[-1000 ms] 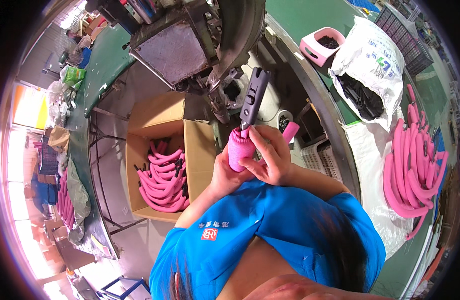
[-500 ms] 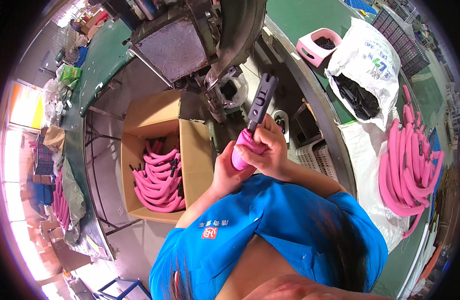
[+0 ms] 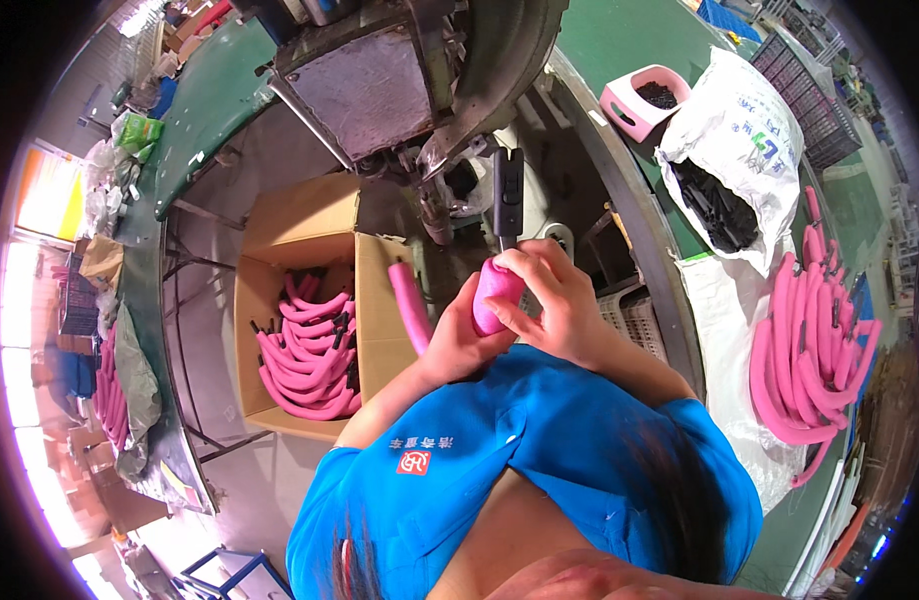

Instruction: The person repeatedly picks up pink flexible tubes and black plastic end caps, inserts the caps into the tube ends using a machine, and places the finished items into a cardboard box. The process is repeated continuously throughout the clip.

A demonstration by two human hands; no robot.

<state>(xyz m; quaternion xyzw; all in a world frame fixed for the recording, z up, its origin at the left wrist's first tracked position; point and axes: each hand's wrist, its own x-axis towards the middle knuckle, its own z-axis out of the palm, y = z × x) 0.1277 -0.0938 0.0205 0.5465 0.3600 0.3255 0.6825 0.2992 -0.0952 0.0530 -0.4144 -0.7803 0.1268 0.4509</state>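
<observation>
A curved pink foam-covered tube point(image 3: 492, 305) is held upright in front of my chest, with a slotted black fitting point(image 3: 507, 190) sticking out of its top. My left hand point(image 3: 459, 338) wraps round the foam from the left. On the right side, my right hand point(image 3: 557, 300) grips the foam's upper end, its thumb and index finger close under the fitting. The tube's other end shows left of my left wrist, pointing up. What lies inside my palms is hidden.
An open cardboard box point(image 3: 392, 330) of similar pink tubes stands at left. A metal machine point(image 3: 369, 95) rises ahead. On the right bench are more pink tubes point(image 3: 809, 350), a white sack point(image 3: 731, 130) of black parts and a pink bin point(image 3: 631, 112). A white crate point(image 3: 634, 322) sits below.
The pink tube has turned, so its other end now shows at left and the fitting shows a different side. My right hand's fingers have loosened and spread somewhat on the foam.
</observation>
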